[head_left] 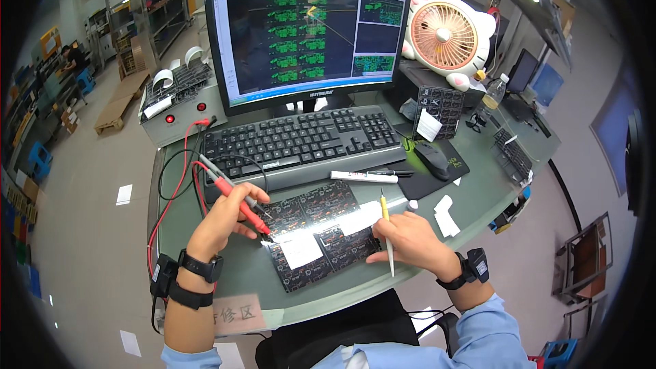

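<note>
My left hand (225,222) is closed around a red test probe (242,205) and a grey-black test probe (225,171). The red one's tip comes down at the left side of a dark panel of circuit boards (328,201). At that panel's right edge is my right hand (417,242), its fingers closed on a slim yellow-and-white pen-like tool (385,208) held upright with the thin dark end up. Two white paper slips (301,249) lie on the panel, one nearer the right hand. Red and black leads trail left from the probes.
Behind the panel are a white marker (364,177), a black keyboard (307,140), a mouse (432,159) on its mat and a monitor (311,41). A grey box (181,119) with red sockets stands left. A cat-shaped fan (444,34) and a bottle (495,92) are at right.
</note>
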Available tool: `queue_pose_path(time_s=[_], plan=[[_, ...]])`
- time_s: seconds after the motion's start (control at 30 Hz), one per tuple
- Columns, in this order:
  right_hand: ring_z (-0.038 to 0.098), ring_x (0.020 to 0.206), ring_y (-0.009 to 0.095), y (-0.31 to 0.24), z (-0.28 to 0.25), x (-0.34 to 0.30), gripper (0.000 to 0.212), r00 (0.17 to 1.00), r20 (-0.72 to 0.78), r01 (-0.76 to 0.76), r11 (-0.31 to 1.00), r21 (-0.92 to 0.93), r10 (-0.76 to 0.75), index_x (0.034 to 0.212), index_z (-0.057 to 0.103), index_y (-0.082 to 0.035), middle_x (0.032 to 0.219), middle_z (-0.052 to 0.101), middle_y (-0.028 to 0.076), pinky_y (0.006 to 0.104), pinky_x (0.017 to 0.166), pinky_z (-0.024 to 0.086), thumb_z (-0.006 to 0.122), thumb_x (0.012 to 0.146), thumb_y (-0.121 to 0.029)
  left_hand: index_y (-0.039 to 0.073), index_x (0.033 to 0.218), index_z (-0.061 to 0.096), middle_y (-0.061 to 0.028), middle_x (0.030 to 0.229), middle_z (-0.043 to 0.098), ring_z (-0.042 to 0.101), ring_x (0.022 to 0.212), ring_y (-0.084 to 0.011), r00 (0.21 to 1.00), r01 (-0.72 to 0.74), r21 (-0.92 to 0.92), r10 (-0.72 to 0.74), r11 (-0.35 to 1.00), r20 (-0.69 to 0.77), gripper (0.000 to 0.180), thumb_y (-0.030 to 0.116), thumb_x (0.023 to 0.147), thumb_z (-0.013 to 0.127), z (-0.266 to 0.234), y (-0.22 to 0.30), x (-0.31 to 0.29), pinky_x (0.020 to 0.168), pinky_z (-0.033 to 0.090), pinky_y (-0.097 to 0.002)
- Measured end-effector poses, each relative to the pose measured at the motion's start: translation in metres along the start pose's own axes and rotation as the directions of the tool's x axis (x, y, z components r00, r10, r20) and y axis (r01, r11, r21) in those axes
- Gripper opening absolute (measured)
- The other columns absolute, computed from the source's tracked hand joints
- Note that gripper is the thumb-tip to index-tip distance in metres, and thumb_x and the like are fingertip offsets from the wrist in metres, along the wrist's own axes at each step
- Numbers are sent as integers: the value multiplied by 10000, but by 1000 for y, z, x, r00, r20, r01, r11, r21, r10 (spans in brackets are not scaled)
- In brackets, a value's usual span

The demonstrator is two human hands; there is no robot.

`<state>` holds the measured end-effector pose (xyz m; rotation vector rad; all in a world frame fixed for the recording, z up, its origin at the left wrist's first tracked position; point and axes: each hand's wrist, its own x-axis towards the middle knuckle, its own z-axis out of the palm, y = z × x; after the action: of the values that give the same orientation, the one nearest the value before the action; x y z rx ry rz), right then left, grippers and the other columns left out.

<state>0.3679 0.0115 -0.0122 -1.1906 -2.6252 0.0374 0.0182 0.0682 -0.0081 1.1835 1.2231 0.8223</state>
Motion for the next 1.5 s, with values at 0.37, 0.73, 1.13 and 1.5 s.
queue_pose_path(time_s=[0.37, 0.73, 1.13, 1.5], plan=[[613, 778, 316, 3, 2, 0, 330, 1000, 9, 16, 973, 230, -18, 951, 525, -102, 810, 593, 91, 425, 677, 478, 731, 833, -331, 49, 1001, 621, -100, 1033, 671, 664, 720, -172, 998, -41, -31, 39, 999, -53, 442, 411, 972, 369, 4, -1, 2, 632, 579, -339], [614, 809, 304, 6, 2, 2, 337, 999, 0, 48, 964, 261, -50, 976, 526, -88, 856, 599, 87, 412, 693, 484, 726, 844, -326, 31, 991, 626, -103, 1027, 664, 659, 714, -182, 999, -32, -39, 31, 999, -21, 458, 413, 971, 374, 7, -9, 7, 646, 592, -352], [635, 837, 293, 17, 1, 9, 414, 995, 93, -65, 924, 376, 33, 1010, 533, -88, 933, 619, 75, 386, 697, 505, 764, 811, -369, 23, 1006, 645, -106, 885, 664, 655, 681, -168, 999, -47, -26, 47, 999, -27, 462, 386, 974, 361, 7, -8, 5, 637, 584, -337], [644, 834, 289, 9, -7, -1, 412, 986, 164, -25, 939, 342, -34, 1025, 530, -111, 924, 627, 55, 393, 661, 495, 735, 832, -411, 0, 958, 659, -100, 854, 662, 648, 637, -158, 999, 2, 7, -2, 1000, 51, 479, 369, 977, 355, 10, -2, 3, 603, 579, -303]])
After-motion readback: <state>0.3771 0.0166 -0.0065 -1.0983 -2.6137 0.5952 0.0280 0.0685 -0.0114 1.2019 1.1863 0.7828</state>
